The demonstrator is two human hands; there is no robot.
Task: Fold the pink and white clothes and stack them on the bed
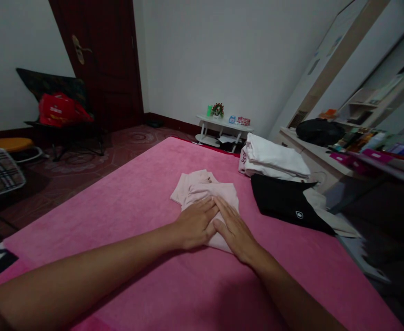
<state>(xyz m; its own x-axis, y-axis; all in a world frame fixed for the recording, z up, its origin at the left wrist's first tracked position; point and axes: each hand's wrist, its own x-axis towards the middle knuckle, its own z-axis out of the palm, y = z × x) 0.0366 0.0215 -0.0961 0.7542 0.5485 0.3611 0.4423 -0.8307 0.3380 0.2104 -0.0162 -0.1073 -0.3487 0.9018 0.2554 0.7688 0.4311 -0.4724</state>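
Observation:
A pale pink garment [227, 192], folded into a small bundle, lies on the pink bed cover [126, 207]. Its far left part sticks out in a loose flap with a few small dark spots. My left hand [198, 223] rests flat on top of it, fingers stretched out. From the other side my right hand [234, 230] lies flat on the same cloth, and the fingertips of both hands meet near its middle. Much of the garment's near side is hidden under the hands.
White folded clothes [274, 156] are stacked at the bed's far right. A folded black garment [281, 197] lies in front of them. Beyond the bed stands a small white table [222, 122]. A crowded desk [340, 165] is on the right, a chair with a red bag [62, 110] on the left.

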